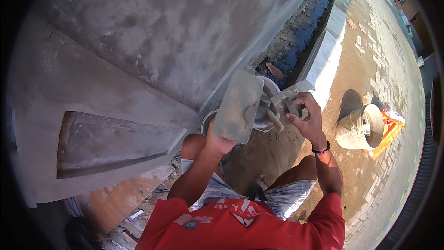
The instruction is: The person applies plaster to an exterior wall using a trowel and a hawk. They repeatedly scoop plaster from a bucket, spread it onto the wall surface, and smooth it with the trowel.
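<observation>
The left hand (220, 140) grips a grey board (239, 106) by its near end, the fingers largely hidden beneath it, so how far they wrap round cannot be told. The board is tilted, its long side running from near left to far right, just beside the wall (138, 28). To its right, the right hand (305, 115) pinches a small flat scraper (286, 97) between thumb and fingers, with the blade pointing left toward the board; a narrow gap shows between the two. Below and between them sits a tub (274, 82), partly covered by the board, with a pale handle (276, 121) sticking out over its near right rim. A second rim (206, 121) shows to the left of the board, near the left knee. On the left, the wall's plaster is patchy grey, with a long recess (111, 146) in it and a brown panel (122, 199) lying near. Far off, a ditch (312, 18) of dark water runs between wall and kerb (323, 62). On the right, a beige bucket (351, 132) stands on the ground, an orange bag (386, 139) just beside it.
</observation>
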The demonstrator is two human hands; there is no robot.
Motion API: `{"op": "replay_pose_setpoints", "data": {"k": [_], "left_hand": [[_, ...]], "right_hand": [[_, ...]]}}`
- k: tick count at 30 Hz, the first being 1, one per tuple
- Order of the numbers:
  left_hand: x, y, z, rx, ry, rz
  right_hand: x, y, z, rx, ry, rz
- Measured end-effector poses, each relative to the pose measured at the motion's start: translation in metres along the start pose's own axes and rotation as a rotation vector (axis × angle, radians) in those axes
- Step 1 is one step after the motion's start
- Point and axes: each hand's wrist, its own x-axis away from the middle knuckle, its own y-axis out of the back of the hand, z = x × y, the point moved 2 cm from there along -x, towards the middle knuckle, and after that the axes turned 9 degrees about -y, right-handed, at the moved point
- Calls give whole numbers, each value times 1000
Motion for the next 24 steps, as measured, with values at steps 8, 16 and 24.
{"op": "replay_pose_setpoints", "data": {"k": [8, 16, 24], "left_hand": [[32, -178, -3, -106, -24, -57], [82, -383, -26, -159, -113, 48], [116, -510, -48, -209, -132, 104]], "right_hand": [[-34, 109, 222, 126, 74, 45], [-60, 201, 399, 114, 156, 212], [-65, 273, 534, 292, 442, 117]]}}
